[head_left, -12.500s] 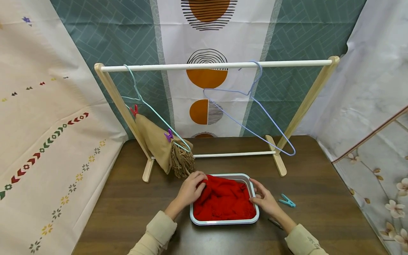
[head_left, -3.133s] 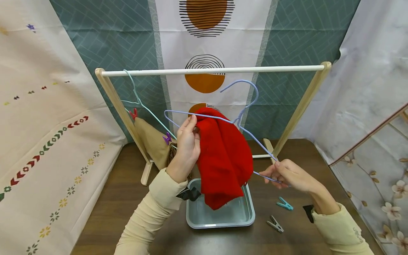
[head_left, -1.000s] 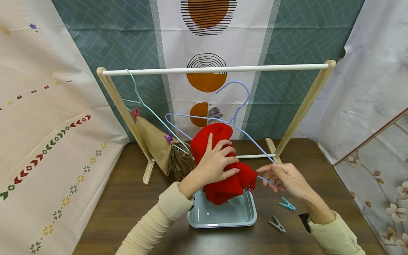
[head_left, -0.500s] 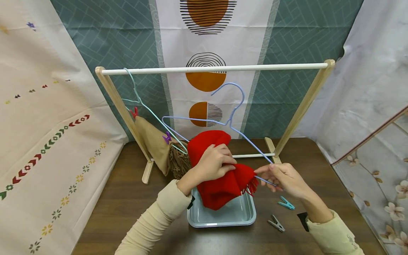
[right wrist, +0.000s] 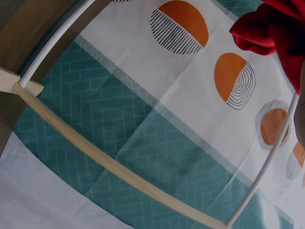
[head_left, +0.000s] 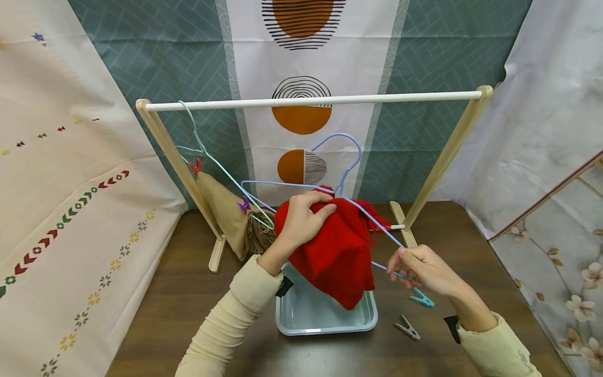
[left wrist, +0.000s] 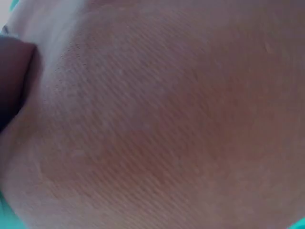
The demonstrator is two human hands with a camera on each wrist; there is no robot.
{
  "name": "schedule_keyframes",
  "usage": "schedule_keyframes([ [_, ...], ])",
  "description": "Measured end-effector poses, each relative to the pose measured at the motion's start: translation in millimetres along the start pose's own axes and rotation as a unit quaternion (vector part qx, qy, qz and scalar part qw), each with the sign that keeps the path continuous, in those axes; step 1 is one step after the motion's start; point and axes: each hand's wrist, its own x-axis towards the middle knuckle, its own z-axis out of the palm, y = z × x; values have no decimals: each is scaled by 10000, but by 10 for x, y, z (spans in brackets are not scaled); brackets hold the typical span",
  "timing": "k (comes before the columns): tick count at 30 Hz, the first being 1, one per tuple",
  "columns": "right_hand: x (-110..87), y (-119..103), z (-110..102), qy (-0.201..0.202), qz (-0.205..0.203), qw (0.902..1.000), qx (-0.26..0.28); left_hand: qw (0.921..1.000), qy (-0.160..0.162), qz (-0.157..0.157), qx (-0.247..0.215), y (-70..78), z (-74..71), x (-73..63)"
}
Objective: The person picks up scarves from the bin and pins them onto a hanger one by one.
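Observation:
A red fringed scarf [head_left: 336, 251] lies bunched against a periwinkle clothes hanger [head_left: 367, 213], above the grey tray [head_left: 325, 331]. My left hand [head_left: 301, 217] grips the scarf's upper left part, thumb on top, the other fingertips hidden in the cloth. The hanger's right corner is held by my right hand [head_left: 426, 268], and its hook points up, off the rail. The scarf's fringe shows behind the hanger's right arm, while a loose corner droops over the tray. Skin fills the left wrist view. In the right wrist view, the scarf [right wrist: 257, 31] appears at upper right.
A wooden rack with a white rail [head_left: 311, 100] stands behind. From it hangs a mint hanger [head_left: 226, 173] with a tan fringed cloth [head_left: 223, 209], held by red and purple clips. A turquoise clothespin [head_left: 422, 298] and a grey clothespin [head_left: 407, 328] lie right of the tray.
Earlier the scarf lay in the tray and the hanger hung on the rail. Within the last half second, the fringed end went from below the right arm to behind it; the hanger dipped slightly.

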Motion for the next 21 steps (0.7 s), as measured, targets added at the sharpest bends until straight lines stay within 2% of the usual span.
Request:
schedule_keyframes([
  [2, -6, 5, 6, -153, 36, 9997, 164, 9978, 298, -530, -265, 13, 16, 28],
  [4, -14, 13, 13, -280, 10, 9990, 351, 9921, 613, -978, -490, 15, 42, 52],
  [7, -23, 15, 18, -280, -54, 9987, 424, 9867, 769, -1342, -499, -8, 86, 72],
  [9, -29, 18, 19, -172, -123, 9994, 288, 9889, 621, -1334, -196, -46, 112, 74],
  [12, -33, 16, 21, 47, -157, 9998, 80, 9913, 72, -1274, 309, -90, 131, 59],
  [15, -34, 17, 26, 201, -193, 9996, 37, 9914, -427, -1137, 482, -112, 144, 39],
  [19, -37, 19, 20, 277, -218, 9993, 129, 9929, -808, -616, 611, -130, 147, 35],
  [21, -39, 18, 14, 291, -173, 9993, 161, 9904, -1077, -344, 800, -126, 133, 38],
])
